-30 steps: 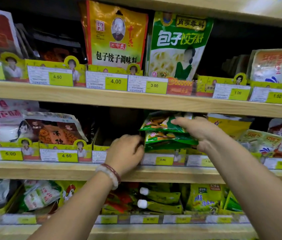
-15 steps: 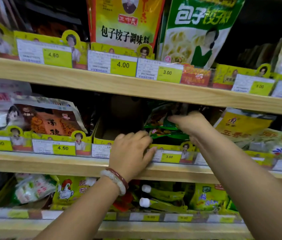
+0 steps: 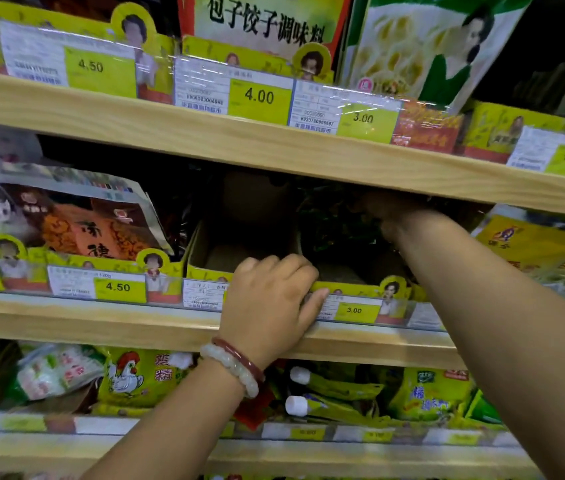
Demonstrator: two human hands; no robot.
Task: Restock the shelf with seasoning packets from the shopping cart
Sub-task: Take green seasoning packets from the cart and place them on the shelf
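- The left hand [image 3: 270,306] hooks curled fingers over the front lip of the yellow cardboard display tray [image 3: 204,271] on the middle shelf [image 3: 101,320]; keep that hold firm so the tray cannot slide back.
- The green seasoning packets [image 3: 336,223] sit deep in the tray's right part, in shadow.
- The right hand [image 3: 395,213] reaches in against them; whether it grips them I cannot tell. Seat them fully, flat and squared.
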